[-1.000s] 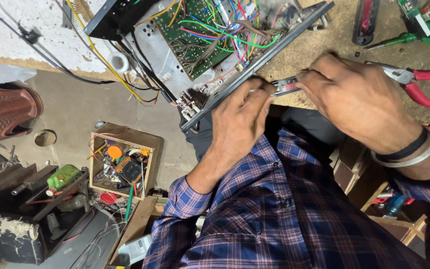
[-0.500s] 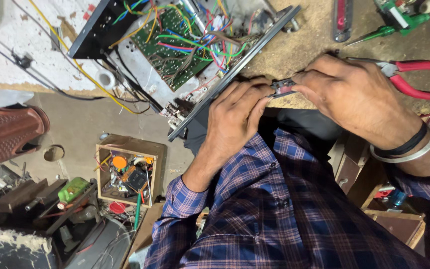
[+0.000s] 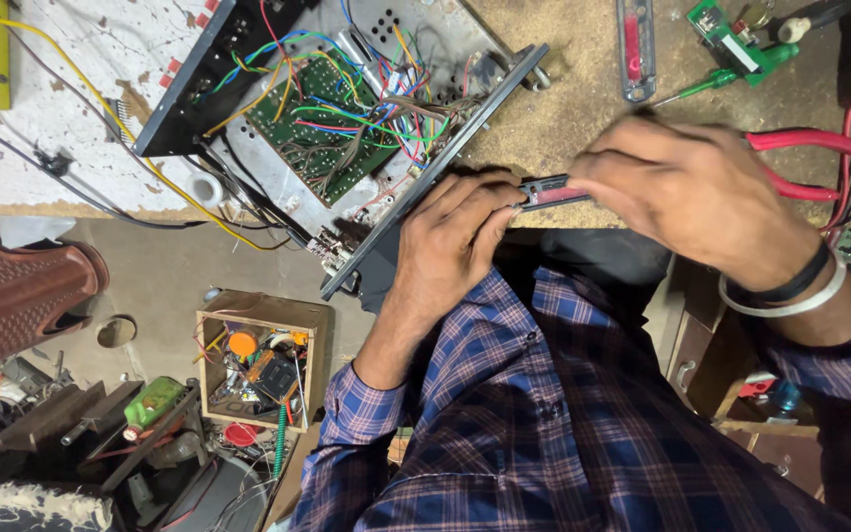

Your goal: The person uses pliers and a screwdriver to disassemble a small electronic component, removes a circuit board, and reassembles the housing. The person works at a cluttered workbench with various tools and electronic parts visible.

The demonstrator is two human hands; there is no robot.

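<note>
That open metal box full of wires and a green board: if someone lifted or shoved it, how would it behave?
The open chassis is probably stiff and fairly heavy, being sheet metal. Its loose coloured wires would likely flop and snag. It overhangs the bench edge, so a shove might tip it.

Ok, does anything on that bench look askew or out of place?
Yes. The opened chassis lies slantwise with one corner past the bench edge, above the floor, and loose wires spill from it. The left hand rests at its front panel; the right hand holds a small tool.

A dusty workbench (image 3: pixel 583 108) fills the upper frame, carrying an opened amplifier chassis (image 3: pixel 347 118) at upper centre, red-handled pliers (image 3: pixel 800 163) and a green screwdriver (image 3: pixel 711 84) at upper right.
</note>
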